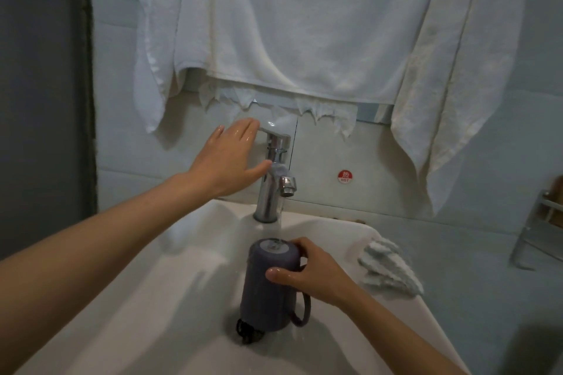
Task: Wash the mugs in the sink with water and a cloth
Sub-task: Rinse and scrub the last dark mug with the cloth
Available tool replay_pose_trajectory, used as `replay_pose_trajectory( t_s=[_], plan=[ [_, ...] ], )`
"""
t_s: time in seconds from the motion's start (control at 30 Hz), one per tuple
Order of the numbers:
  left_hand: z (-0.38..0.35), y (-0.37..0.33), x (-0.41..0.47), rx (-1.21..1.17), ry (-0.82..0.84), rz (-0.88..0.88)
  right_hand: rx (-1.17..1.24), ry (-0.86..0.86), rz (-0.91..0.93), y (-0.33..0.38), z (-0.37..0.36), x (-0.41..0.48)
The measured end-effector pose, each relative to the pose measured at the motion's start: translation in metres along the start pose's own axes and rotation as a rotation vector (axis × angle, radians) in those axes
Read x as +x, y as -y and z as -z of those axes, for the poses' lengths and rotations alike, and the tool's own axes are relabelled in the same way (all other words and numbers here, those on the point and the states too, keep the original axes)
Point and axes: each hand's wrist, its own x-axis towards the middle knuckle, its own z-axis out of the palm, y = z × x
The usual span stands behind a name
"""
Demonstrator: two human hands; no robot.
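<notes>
At lower centre our right hand [307,275] grasps the purple mug [265,286] in the sink [137,298], under the water. Our left hand [225,158] rests with straight fingers on the tap [272,189], holding nothing. We should turn the mug slowly.

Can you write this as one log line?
left hand: on tap lever | right hand: grips mug | water: hitting mug | cloth: on sink rim

Left forearm [106,240] and right forearm [396,323] bare to the frame edge, left hand [225,158] with a wet sheen over the fingers [243,132], right hand [313,271] damp, thumbnail short.
</notes>
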Motion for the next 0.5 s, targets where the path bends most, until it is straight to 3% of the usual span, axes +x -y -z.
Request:
replay_pose_trajectory(
  t_s=[0.1, 0.23, 0.3, 0.43, 0.5],
  plan=[
    [-0.005, 0.0, -0.004, -0.106, 0.056, 0.027, 0.011, 0.011, -0.013, 0.0, 0.0, 0.001],
    [-0.016, -0.019, -0.037, -0.743, 0.013, 0.26, -0.006, 0.012, -0.018, -0.001, 0.003, 0.002],
    [-0.04, -0.027, -0.069, -0.919, 0.021, 0.42, -0.018, 0.015, -0.01, 0.0, 0.004, 0.001],
    [-0.075, -0.035, -0.11, -1.073, 0.528, 0.494, -0.069, 0.055, 0.017, 0.0, -0.002, 0.0],
    [-0.072, -0.031, -0.114, -1.088, 0.596, 0.472, -0.102, 0.1, 0.015, 0.001, -0.006, -0.001]
  ],
)
